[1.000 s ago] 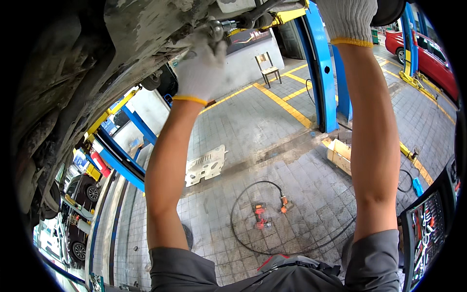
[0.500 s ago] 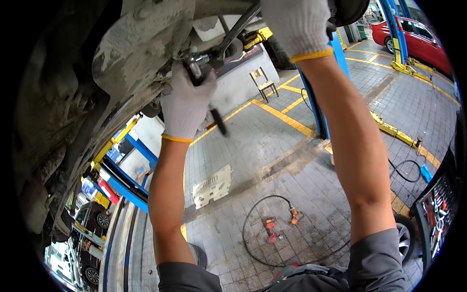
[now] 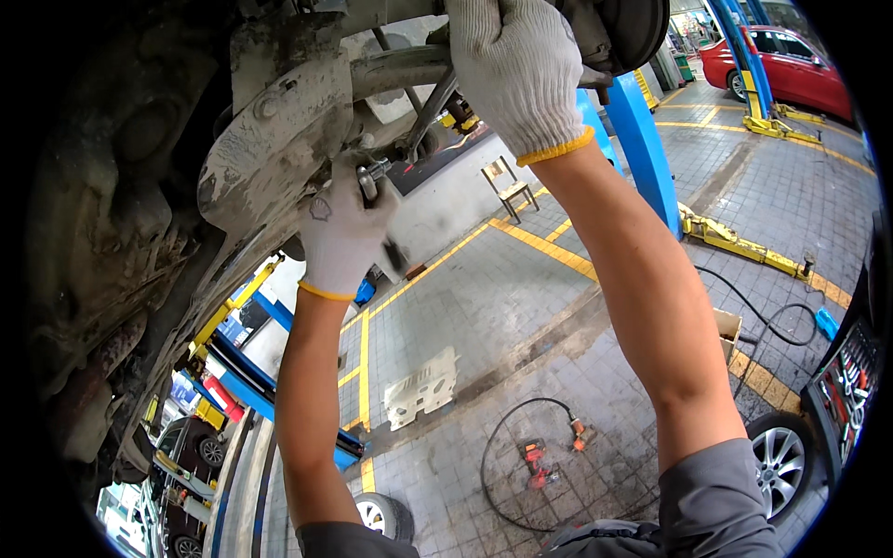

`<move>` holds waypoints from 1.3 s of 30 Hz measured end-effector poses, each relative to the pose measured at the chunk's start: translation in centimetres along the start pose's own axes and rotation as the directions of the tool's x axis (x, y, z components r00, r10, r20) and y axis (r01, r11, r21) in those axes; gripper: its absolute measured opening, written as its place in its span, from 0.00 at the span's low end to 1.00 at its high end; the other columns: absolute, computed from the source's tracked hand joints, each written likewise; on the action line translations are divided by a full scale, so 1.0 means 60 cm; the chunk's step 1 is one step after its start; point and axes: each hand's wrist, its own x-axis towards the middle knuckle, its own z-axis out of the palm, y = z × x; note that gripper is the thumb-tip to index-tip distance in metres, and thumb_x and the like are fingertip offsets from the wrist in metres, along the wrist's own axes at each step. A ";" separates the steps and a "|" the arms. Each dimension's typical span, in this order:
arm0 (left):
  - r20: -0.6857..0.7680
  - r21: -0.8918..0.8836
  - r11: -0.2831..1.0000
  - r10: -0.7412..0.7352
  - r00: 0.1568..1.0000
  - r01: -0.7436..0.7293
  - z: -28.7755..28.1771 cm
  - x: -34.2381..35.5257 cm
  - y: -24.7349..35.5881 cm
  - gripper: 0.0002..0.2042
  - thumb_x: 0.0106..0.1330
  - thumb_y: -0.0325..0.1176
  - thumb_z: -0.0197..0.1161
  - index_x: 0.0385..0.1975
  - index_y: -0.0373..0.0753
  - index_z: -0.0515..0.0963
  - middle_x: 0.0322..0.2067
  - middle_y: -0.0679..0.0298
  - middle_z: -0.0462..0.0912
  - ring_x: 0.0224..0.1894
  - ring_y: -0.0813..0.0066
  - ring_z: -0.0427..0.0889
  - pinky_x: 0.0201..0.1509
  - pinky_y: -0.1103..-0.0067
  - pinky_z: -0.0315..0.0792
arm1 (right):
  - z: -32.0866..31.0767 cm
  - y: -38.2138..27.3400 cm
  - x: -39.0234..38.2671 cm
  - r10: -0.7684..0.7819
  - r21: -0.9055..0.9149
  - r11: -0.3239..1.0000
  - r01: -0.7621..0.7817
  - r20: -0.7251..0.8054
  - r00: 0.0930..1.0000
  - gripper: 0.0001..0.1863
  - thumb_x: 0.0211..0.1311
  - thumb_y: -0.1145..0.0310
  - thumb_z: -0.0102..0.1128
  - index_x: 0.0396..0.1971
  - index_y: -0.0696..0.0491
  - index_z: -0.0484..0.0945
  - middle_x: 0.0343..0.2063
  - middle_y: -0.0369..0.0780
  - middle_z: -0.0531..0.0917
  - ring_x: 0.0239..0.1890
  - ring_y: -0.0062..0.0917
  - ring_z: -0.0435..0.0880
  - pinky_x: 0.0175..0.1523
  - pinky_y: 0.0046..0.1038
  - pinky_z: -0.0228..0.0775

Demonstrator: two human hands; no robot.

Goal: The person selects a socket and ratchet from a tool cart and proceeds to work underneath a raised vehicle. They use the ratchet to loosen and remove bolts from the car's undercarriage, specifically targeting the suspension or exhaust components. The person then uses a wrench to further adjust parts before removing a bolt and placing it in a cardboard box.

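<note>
I work under a raised car's underside (image 3: 270, 112). My left hand (image 3: 344, 228), in a pale knit glove, is closed on a metal ratchet wrench (image 3: 370, 177) at a joint beneath the metal arm and linkage (image 3: 400, 70). The wrench's dark handle hangs below my fingers. My right hand (image 3: 512, 79), also gloved, is raised higher at the top, beside the round dark wheel-hub part (image 3: 625, 33). Its fingers are curled up there, and what they grip is hidden behind the glove.
Blue lift posts (image 3: 642, 158) with yellow arms (image 3: 744, 246), a chair (image 3: 508, 186), power tools (image 3: 536, 463) with hose, a white panel (image 3: 419, 391), wheels (image 3: 774, 465), a tool case (image 3: 842, 391) and a red car (image 3: 777, 65) surround me.
My right hand has moved left and slightly down; my left hand has shifted down and left. The ratchet and its handle came into clearer view. The view has turned slightly, showing more wheels.
</note>
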 end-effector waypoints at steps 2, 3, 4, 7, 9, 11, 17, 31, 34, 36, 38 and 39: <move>-0.033 0.225 0.970 0.103 0.994 -0.093 -0.002 0.017 -0.003 0.15 0.69 0.40 0.69 0.48 0.41 0.78 0.35 0.49 0.88 0.36 0.45 0.88 0.37 0.63 0.81 | 0.001 0.001 -0.001 -0.020 -0.009 1.000 0.020 -0.012 1.000 0.26 0.81 0.51 0.48 0.31 0.56 0.82 0.25 0.55 0.82 0.34 0.55 0.85 0.40 0.47 0.75; -0.021 0.213 0.976 0.061 0.998 -0.055 -0.005 0.010 0.004 0.15 0.69 0.41 0.69 0.48 0.40 0.78 0.34 0.49 0.88 0.35 0.46 0.88 0.37 0.64 0.81 | -0.001 0.001 -0.001 -0.015 -0.010 1.000 0.014 -0.012 1.000 0.26 0.81 0.51 0.49 0.31 0.56 0.82 0.25 0.55 0.82 0.34 0.55 0.85 0.40 0.47 0.75; -0.013 0.194 0.981 0.020 1.000 -0.017 -0.008 0.004 0.030 0.15 0.70 0.41 0.69 0.47 0.39 0.78 0.33 0.50 0.88 0.33 0.48 0.88 0.37 0.64 0.81 | -0.001 0.003 -0.001 -0.016 -0.016 1.000 0.016 -0.012 1.000 0.26 0.81 0.51 0.49 0.31 0.56 0.82 0.25 0.55 0.82 0.34 0.55 0.85 0.40 0.47 0.75; 0.314 -0.220 0.880 -0.344 0.885 0.420 -0.040 0.011 0.090 0.16 0.68 0.40 0.68 0.49 0.39 0.77 0.29 0.56 0.87 0.29 0.55 0.88 0.33 0.67 0.80 | -0.008 0.006 0.003 0.003 0.013 1.000 -0.003 -0.006 1.000 0.26 0.81 0.50 0.49 0.31 0.56 0.82 0.25 0.55 0.82 0.34 0.55 0.85 0.40 0.47 0.75; 0.429 -0.377 0.790 -0.315 0.847 0.484 -0.034 0.021 0.090 0.17 0.67 0.40 0.67 0.50 0.39 0.76 0.27 0.58 0.86 0.26 0.59 0.88 0.31 0.69 0.80 | -0.013 0.007 0.008 -0.006 0.007 1.000 0.006 -0.006 1.000 0.26 0.81 0.50 0.48 0.31 0.56 0.82 0.25 0.55 0.82 0.35 0.55 0.85 0.40 0.47 0.75; 0.221 -0.180 0.972 -0.109 0.969 0.151 -0.021 0.016 0.038 0.18 0.68 0.40 0.68 0.51 0.37 0.76 0.25 0.61 0.85 0.25 0.64 0.87 0.30 0.70 0.79 | -0.012 -0.001 0.006 0.018 0.007 1.000 -0.018 0.010 1.000 0.27 0.81 0.49 0.48 0.31 0.56 0.82 0.25 0.55 0.83 0.35 0.55 0.85 0.41 0.47 0.75; 0.140 -0.196 0.952 -0.213 0.967 0.237 -0.023 -0.002 0.069 0.18 0.69 0.41 0.69 0.50 0.35 0.76 0.26 0.66 0.84 0.25 0.73 0.86 0.31 0.70 0.81 | -0.007 0.001 0.001 0.024 -0.020 1.000 -0.024 0.023 0.999 0.25 0.82 0.50 0.48 0.32 0.55 0.82 0.24 0.54 0.82 0.34 0.54 0.85 0.39 0.47 0.75; 0.523 -0.414 0.622 -0.434 0.733 0.664 -0.041 0.017 0.077 0.19 0.69 0.47 0.71 0.45 0.37 0.77 0.27 0.65 0.85 0.21 0.79 0.85 0.18 0.83 0.75 | -0.013 0.011 0.008 -0.015 -0.040 0.999 0.017 0.042 0.999 0.24 0.81 0.51 0.49 0.31 0.53 0.82 0.23 0.54 0.83 0.32 0.54 0.86 0.38 0.50 0.76; 0.295 -0.248 0.917 -0.237 0.926 0.314 -0.027 0.019 0.035 0.20 0.69 0.46 0.71 0.47 0.36 0.77 0.26 0.62 0.84 0.25 0.70 0.87 0.29 0.73 0.80 | -0.004 0.010 0.004 -0.037 -0.009 0.999 0.038 0.014 0.999 0.23 0.81 0.52 0.49 0.30 0.53 0.82 0.23 0.53 0.83 0.31 0.53 0.86 0.37 0.49 0.76; 0.018 0.254 0.962 0.097 0.995 -0.099 -0.018 0.007 0.017 0.20 0.69 0.45 0.70 0.48 0.36 0.77 0.26 0.60 0.84 0.28 0.65 0.88 0.35 0.68 0.80 | -0.001 0.005 0.003 -0.023 0.017 1.000 0.023 0.018 1.000 0.23 0.81 0.52 0.49 0.30 0.53 0.82 0.23 0.53 0.83 0.31 0.53 0.85 0.37 0.49 0.76; 0.029 0.148 0.989 -0.006 1.000 0.002 -0.018 0.002 0.054 0.19 0.69 0.45 0.69 0.49 0.36 0.77 0.26 0.58 0.83 0.30 0.61 0.87 0.40 0.65 0.79 | -0.002 0.010 0.001 -0.045 -0.004 0.999 0.045 0.012 0.999 0.24 0.81 0.52 0.49 0.29 0.53 0.81 0.23 0.52 0.83 0.31 0.52 0.85 0.37 0.48 0.76; 0.038 0.098 0.994 -0.056 0.998 0.052 -0.017 0.001 0.066 0.19 0.69 0.44 0.69 0.50 0.36 0.77 0.26 0.57 0.83 0.31 0.59 0.87 0.43 0.63 0.79 | -0.005 0.015 0.000 -0.041 -0.013 0.999 0.041 0.027 0.999 0.24 0.81 0.51 0.49 0.29 0.53 0.81 0.23 0.52 0.83 0.31 0.53 0.85 0.37 0.48 0.76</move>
